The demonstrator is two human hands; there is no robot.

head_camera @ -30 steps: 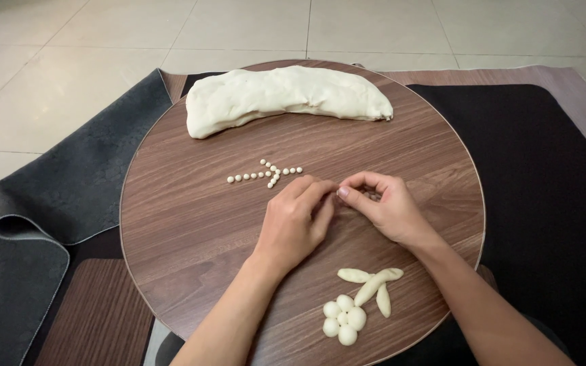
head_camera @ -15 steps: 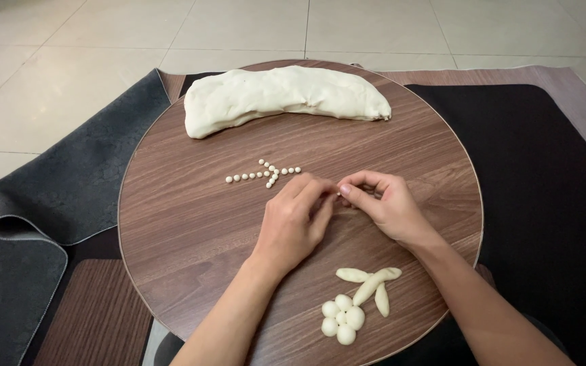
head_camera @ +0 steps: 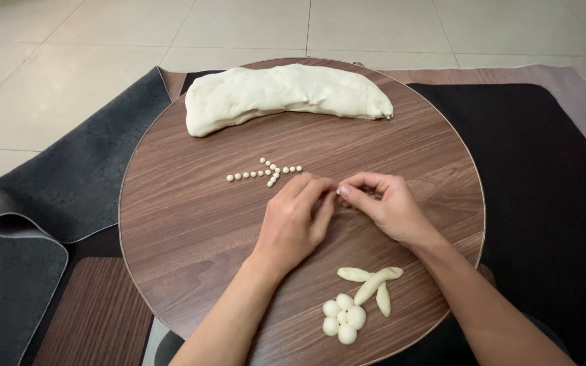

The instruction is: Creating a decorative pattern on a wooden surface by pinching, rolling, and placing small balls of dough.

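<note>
Fingertips of the left hand (head_camera: 291, 224) and right hand (head_camera: 382, 207) are pinched together at mid-table; whether a dough bit is held cannot be told. Just beyond, an arrow of tiny dough beads (head_camera: 266, 172) is laid out. Dough loaf (head_camera: 283, 95) at the round wooden table's (head_camera: 171, 224) far edge; flower-shaped pieces (head_camera: 357, 301) nearest.

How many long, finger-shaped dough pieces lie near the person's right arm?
3: long dough pieces fanned together at the table's near edge, just right of the cluster of dough balls. None looks hidden.

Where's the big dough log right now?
In the head view, the dough log lies across the round table's far edge, beyond the bead arrow.
</note>
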